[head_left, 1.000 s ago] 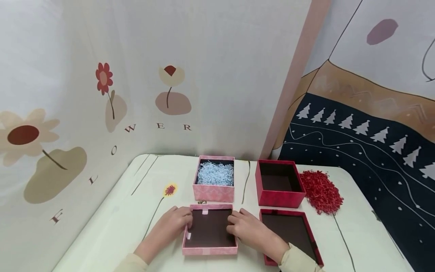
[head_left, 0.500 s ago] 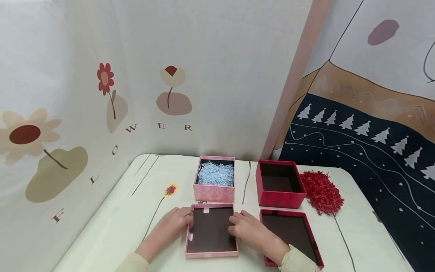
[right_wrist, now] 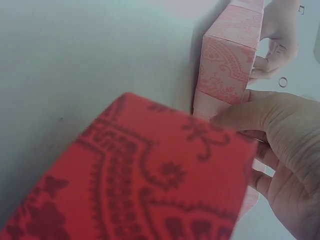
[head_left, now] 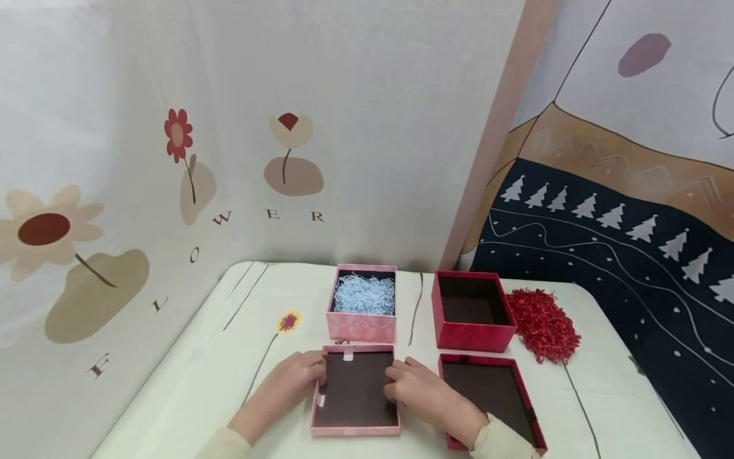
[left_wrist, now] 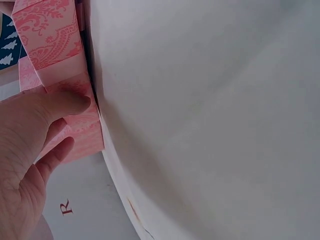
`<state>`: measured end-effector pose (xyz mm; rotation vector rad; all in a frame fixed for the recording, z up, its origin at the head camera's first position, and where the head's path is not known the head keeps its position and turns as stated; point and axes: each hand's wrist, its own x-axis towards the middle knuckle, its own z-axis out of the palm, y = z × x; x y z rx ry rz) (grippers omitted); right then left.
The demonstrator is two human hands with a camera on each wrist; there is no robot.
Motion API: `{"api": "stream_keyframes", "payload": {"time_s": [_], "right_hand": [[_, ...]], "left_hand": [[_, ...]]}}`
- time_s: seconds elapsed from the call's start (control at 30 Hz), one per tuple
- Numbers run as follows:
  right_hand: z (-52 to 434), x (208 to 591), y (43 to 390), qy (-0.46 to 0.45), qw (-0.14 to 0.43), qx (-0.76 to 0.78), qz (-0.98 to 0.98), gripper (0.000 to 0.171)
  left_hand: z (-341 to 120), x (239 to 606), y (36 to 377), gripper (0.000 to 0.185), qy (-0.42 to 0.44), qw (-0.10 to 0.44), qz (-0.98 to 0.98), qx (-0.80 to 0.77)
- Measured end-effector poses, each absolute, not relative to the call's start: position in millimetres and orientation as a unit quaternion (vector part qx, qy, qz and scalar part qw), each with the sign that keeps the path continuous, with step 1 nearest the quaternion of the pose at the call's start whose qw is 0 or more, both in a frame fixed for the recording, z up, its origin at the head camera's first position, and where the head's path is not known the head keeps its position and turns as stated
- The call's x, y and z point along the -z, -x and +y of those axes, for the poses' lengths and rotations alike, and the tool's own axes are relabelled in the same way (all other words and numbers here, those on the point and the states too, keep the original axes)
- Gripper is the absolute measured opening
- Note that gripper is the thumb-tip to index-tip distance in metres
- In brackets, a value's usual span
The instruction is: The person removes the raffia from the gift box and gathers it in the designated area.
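Note:
A pink patterned box lid [head_left: 355, 431] with a dark inside lies open side up at the table's front. My left hand [head_left: 295, 381] grips its left wall; in the left wrist view the thumb [left_wrist: 75, 102] presses the outer face while the other fingers go over the rim. On the opposite wall my right hand [head_left: 421, 390] pinches the lid the same way, thumb outside. Just behind the lid stands a pink box [head_left: 361, 326] filled with light blue shredded paper [head_left: 364, 294].
A red box [head_left: 474, 336] stands at the back right, with a heap of red shredded paper [head_left: 543, 325] beside it. In front of it lies a red lid [head_left: 487, 390], partly under my right forearm. A fabric backdrop [head_left: 390, 140] rises behind the table.
The pink lid's near edge has come slightly down and to the right since a second ago, its front wall showing less. Both hands keep their hold on its sides.

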<state>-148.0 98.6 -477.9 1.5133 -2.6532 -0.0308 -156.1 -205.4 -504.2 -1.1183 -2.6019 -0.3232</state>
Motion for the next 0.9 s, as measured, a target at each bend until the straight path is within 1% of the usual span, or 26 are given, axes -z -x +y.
{"api": "stream_keyframes", "payload": {"time_s": [0.13,0.27,0.33,0.4,0.53,0.6,0.7,0.8,0.9], "right_hand": [[100,477,148,-0.491,0.038,-0.002,-0.870,0.020],[102,462,144,-0.475,0.019,-0.068,-0.877,0.030],[103,446,146,-0.455,0.001,-0.115,-0.883,0.038],[105,426,151,-0.428,-0.009,-0.152,-0.891,0.042],[112,396,177,-0.375,0.002,-0.225,-0.899,0.040],[114,391,194,-0.342,0.005,-0.278,-0.898,0.039],[111,393,219,-0.274,-0.010,-0.352,-0.895,0.040],[104,404,238,-0.197,-0.041,-0.387,-0.900,0.044],[96,416,249,-0.143,-0.074,-0.402,-0.901,0.048]], "left_hand": [[-203,502,156,0.023,0.386,0.139,-0.904,0.118],[-203,489,156,0.030,0.395,0.166,-0.894,0.130],[-203,476,159,0.036,0.390,0.182,-0.892,0.136],[-201,459,166,0.039,0.383,0.194,-0.891,0.146],[-189,424,187,0.035,0.349,0.200,-0.899,0.175],[-178,411,200,0.029,0.320,0.175,-0.910,0.198],[-161,399,221,0.025,0.271,0.106,-0.930,0.223],[-144,397,242,0.027,0.227,0.030,-0.946,0.231],[-131,403,258,0.033,0.188,-0.025,-0.956,0.225]]}}
